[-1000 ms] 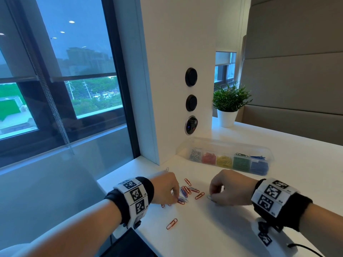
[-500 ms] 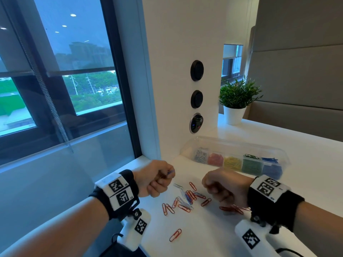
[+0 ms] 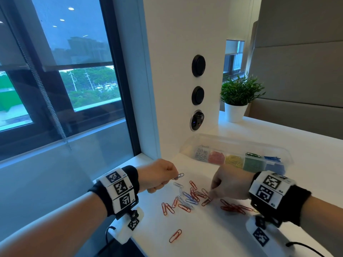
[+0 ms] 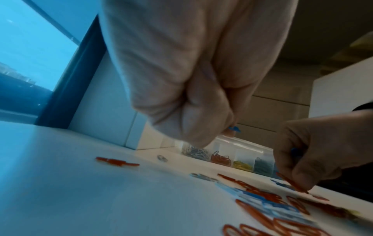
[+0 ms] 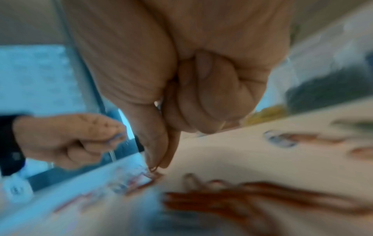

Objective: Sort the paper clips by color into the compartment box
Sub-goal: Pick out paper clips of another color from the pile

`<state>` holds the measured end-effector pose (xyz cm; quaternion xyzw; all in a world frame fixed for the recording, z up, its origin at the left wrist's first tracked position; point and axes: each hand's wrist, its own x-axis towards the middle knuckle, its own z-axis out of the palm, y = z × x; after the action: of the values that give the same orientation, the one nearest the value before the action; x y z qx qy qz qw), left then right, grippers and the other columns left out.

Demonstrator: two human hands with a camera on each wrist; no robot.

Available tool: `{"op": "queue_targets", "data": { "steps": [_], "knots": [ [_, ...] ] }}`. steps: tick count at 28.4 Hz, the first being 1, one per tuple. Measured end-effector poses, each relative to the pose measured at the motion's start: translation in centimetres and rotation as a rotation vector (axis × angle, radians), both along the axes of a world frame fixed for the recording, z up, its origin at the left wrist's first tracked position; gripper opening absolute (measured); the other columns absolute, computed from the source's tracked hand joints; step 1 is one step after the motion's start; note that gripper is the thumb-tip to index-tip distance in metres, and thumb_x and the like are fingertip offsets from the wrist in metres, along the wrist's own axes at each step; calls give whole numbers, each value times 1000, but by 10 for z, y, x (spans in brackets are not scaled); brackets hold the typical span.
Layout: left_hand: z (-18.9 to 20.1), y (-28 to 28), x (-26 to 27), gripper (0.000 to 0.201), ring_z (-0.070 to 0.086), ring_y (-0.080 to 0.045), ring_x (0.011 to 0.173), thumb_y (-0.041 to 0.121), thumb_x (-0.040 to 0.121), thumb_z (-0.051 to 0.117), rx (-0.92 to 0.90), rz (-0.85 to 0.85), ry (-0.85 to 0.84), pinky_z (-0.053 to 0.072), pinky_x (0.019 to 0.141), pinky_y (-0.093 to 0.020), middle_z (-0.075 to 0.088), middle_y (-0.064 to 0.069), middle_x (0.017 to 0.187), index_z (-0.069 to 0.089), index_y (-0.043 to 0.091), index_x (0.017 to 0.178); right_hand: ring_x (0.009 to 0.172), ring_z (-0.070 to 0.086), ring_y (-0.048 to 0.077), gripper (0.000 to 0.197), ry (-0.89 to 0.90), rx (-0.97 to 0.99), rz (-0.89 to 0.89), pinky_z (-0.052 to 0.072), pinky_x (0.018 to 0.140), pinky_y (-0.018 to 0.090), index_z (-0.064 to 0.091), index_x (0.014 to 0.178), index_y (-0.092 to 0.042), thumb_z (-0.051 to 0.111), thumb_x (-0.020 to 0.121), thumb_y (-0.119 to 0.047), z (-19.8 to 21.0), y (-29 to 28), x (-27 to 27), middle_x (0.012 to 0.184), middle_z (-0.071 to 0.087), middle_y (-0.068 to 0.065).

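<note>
Left hand [image 3: 157, 176] raised off the white table [image 3: 213, 236], fingers curled in, thumb and forefinger pinching blue paper clips [image 3: 179, 176] that stick out toward the right; the left wrist view shows a blue tip at the fingertips. Right hand [image 3: 230, 181] lowered to the table, other fingers curled, thumb and forefinger tips pressed together on a red paper clip [image 3: 206, 202] at the right edge of the loose pile; that clip's far end touches the tabletop. The right wrist view is blurred but shows the same pinch. Loose pile of red, blue and pale clips [image 3: 187, 198] lies between the hands; a bunch of red clips [image 3: 234, 208] sits under the right wrist, and one red clip [image 3: 175, 236] lies alone nearer the person. Clear compartment box [image 3: 239, 161] stands behind the hands against the wall: silver, red, yellow, green, blue sections left to right, each holding clips. Potted plant [image 3: 238, 96] stands farther back.
</note>
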<state>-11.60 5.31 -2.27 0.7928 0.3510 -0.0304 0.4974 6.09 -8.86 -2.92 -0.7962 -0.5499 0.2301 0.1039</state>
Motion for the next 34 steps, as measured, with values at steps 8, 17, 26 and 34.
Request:
{"op": "queue_targets", "data": {
  "steps": [8, 17, 26, 34],
  "knots": [
    [-4, 6, 13, 21, 48, -10, 72, 28, 99, 52, 447, -125, 162, 41, 64, -18, 58, -1, 87, 60, 14, 86, 64, 50, -2, 15, -69, 88, 84, 32, 53, 10, 78, 93, -27, 74, 79, -25, -2, 7, -16, 66, 57, -20],
    [-3, 22, -9, 20, 54, -8, 71, 29, 99, 52, 545, 9, 134, 44, 66, -20, 60, 4, 84, 65, 15, 92, 81, 65, 12, 20, -213, -8, 204, 48, 64, 22, 77, 100, -27, 71, 81, -27, -5, 36, -40, 90, 72, -7],
    [-2, 20, -8, 21, 58, -10, 74, 30, 98, 52, 519, 31, 78, 49, 72, -23, 68, -7, 99, 65, 15, 90, 84, 67, 17, 20, -260, -128, 269, 55, 76, 29, 76, 92, -11, 70, 79, -25, -8, 39, -46, 90, 74, 0],
    [1, 16, -10, 21, 58, -12, 76, 30, 98, 52, 476, 53, 67, 50, 72, -24, 67, -5, 99, 65, 16, 90, 69, 53, 10, 14, -225, -151, 267, 43, 66, 23, 58, 71, -24, 63, 83, -28, -7, 25, -43, 71, 58, -10]
  ]
}}
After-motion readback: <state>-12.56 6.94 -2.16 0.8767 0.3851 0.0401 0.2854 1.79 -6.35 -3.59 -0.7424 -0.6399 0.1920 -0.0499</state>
